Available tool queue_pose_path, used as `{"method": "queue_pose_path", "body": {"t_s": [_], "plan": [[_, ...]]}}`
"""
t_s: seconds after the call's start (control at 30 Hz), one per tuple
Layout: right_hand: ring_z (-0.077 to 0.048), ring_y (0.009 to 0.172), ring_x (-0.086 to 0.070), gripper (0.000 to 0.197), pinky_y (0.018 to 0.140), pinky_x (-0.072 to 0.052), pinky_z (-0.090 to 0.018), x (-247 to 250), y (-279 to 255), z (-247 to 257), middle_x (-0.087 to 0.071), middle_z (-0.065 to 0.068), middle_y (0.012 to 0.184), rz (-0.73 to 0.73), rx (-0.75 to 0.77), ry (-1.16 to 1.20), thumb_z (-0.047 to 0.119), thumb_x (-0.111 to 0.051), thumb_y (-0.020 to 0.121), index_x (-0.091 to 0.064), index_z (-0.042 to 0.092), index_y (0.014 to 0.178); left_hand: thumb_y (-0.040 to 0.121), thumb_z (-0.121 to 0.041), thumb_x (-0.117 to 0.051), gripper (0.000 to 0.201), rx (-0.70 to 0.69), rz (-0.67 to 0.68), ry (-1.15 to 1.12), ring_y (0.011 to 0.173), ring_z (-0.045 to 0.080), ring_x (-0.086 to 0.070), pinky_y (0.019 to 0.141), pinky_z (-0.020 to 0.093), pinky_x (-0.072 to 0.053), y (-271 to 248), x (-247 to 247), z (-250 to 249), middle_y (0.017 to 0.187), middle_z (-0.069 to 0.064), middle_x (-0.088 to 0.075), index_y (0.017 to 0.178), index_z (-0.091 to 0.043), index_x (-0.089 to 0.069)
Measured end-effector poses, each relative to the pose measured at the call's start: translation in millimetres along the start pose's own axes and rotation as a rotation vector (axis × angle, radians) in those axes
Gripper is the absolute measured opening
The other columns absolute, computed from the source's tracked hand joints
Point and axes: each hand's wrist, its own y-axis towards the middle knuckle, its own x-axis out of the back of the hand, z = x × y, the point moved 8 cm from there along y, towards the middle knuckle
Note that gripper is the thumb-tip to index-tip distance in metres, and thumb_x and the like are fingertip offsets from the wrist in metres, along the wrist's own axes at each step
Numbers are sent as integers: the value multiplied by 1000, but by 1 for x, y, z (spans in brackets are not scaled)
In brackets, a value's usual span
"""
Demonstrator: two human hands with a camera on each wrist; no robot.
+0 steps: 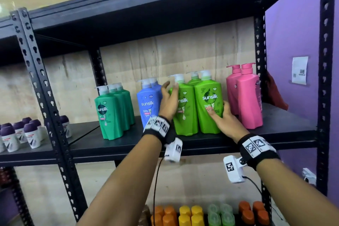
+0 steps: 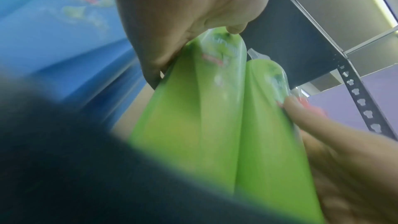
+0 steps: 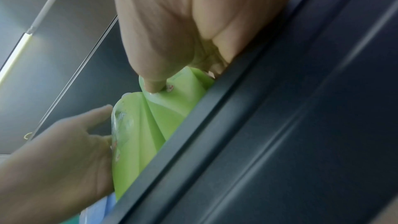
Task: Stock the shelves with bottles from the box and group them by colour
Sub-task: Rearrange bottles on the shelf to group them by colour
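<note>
Two lime green Sunsilk pump bottles stand side by side at the front of the black shelf [image 1: 192, 146], with a third lime one [image 1: 194, 79] behind them. My left hand [image 1: 169, 97] grips the left lime bottle [image 1: 185, 115] by its left edge, thumb on the front. My right hand [image 1: 223, 116] holds the right lime bottle [image 1: 209, 101] at its right side, thumb on the label. In the left wrist view my left hand [image 2: 189, 14] wraps the left bottle [image 2: 193, 125]. In the right wrist view my right hand [image 3: 172, 31] clasps the right bottle [image 3: 178, 98].
Dark green bottles [image 1: 111, 112] stand at the left, blue ones [image 1: 148, 103] right next to my left hand, pink ones [image 1: 247, 97] just right of my right hand. Small roll-on bottles [image 1: 11, 137] fill the neighbouring shelf. Orange, yellow and green caps [image 1: 190, 214] show below.
</note>
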Motion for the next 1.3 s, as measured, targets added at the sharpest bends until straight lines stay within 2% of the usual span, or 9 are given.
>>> {"method": "queue_pose_path", "body": {"t_s": [0.17, 0.3, 0.43, 0.63, 0.93, 1.0, 1.07, 1.23, 1.3], "plan": [[-23, 123, -58, 87, 108, -43, -37, 1, 2, 0, -56, 1, 142, -21, 13, 16, 85, -44, 79, -20, 34, 147, 108, -45, -30, 39, -69, -46, 80, 99, 15, -59, 82, 25, -38, 41, 6, -32, 100, -11, -59, 136, -23, -45], [-20, 118, -60, 90, 103, -43, -32, 1, 1, -1, -57, 5, 138, -19, 6, 40, 88, -46, 74, -21, 39, 145, 110, -38, -27, 46, -128, -74, 81, 111, 4, -43, 89, 9, -26, 42, -1, -21, 135, 5, -59, 136, -11, -55], [-20, 117, -61, 93, 103, -45, -35, 1, 3, -4, -59, 7, 134, -43, 1, 20, 94, -43, 70, -22, 41, 143, 110, -36, -30, 36, -158, -184, 50, 86, 7, -44, 69, 8, -27, 40, 0, -18, 85, -24, -51, 113, -18, -62], [-17, 105, -61, 80, 90, -41, -28, 2, 3, -5, -60, 10, 123, -68, -16, 7, 91, -45, 75, -27, 44, 137, 110, -36, -31, 36, -148, -189, 76, 61, -22, -45, 61, 13, -31, 40, 2, -18, 73, -22, -40, 75, -38, -38], [-17, 106, -61, 80, 92, -39, -27, 2, 0, -3, -61, 9, 125, -76, -23, 18, 86, -47, 78, -28, 41, 141, 110, -41, -28, 33, -139, -116, 21, 90, 10, -48, 76, 16, -30, 40, 1, -17, 91, -22, -53, 101, -29, -57], [-17, 107, -61, 79, 92, -39, -27, 2, -1, -2, -61, 9, 125, -76, -23, 30, 86, -48, 78, -29, 42, 141, 108, -47, -26, 43, -144, -70, 40, 99, 14, -51, 84, 21, -32, 39, -1, -15, 103, -14, -56, 123, -22, -57], [-16, 107, -61, 79, 92, -39, -27, 3, -1, -2, -61, 11, 124, -84, -23, 42, 87, -48, 76, -31, 43, 140, 105, -55, -26, 42, -151, 11, 98, 104, 21, -56, 88, 29, -38, 38, -4, -9, 106, -4, -60, 120, -24, -51], [-15, 108, -62, 82, 92, -40, -26, 6, 1, -1, -63, 8, 126, -136, -14, 103, 85, -46, 76, -33, 38, 142, 78, -82, -52, 80, -87, 210, 155, 114, 10, -63, 100, 29, -48, 21, -1, 16, 122, -9, -65, 136, -27, -46], [-13, 107, -62, 77, 92, -40, -25, 6, 1, -1, -63, 11, 124, -136, -2, 124, 82, -49, 79, -33, 41, 142, 72, -76, -65, 90, -107, 282, 184, 114, 8, -63, 102, 30, -49, 16, 1, 24, 125, -10, -64, 142, -26, -40]]}}
